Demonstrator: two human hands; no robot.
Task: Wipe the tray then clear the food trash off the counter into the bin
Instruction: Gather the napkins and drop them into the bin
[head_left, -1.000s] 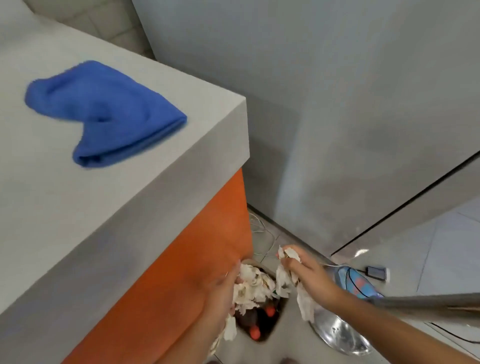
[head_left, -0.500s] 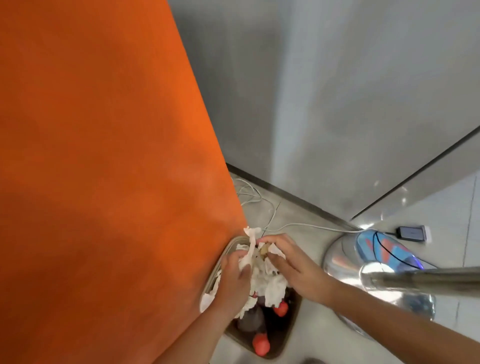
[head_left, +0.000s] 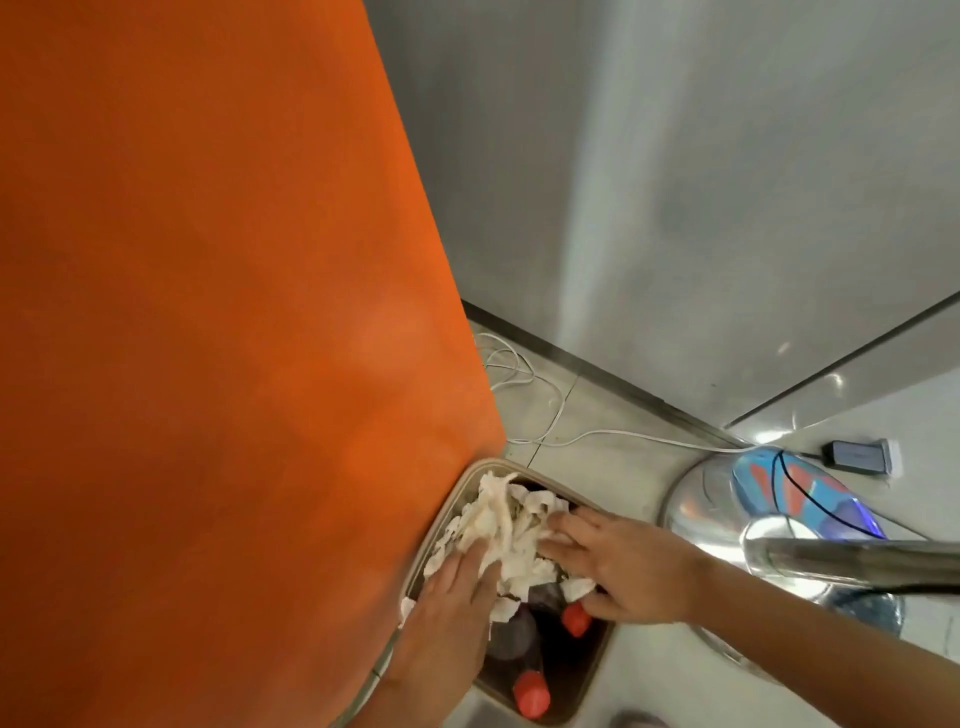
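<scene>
Nearest, two dark bottles with red caps (head_left: 531, 693) are seen lying in the bin (head_left: 589, 660). The bin is set on the floor against an orange panel (head_left: 208, 312), by which its left rim is partly hidden. A metal pole (head_left: 857, 564) is seen to its right. The crumpled white food trash (head_left: 498, 525) is piled in the bin's far half. Beyond, a white cable (head_left: 550, 410) is strewn before a grey wall (head_left: 675, 182). The left hand (head_left: 457, 592) and right hand (head_left: 623, 566) are laid flat on the trash, fingers straight, nothing gripped.
</scene>
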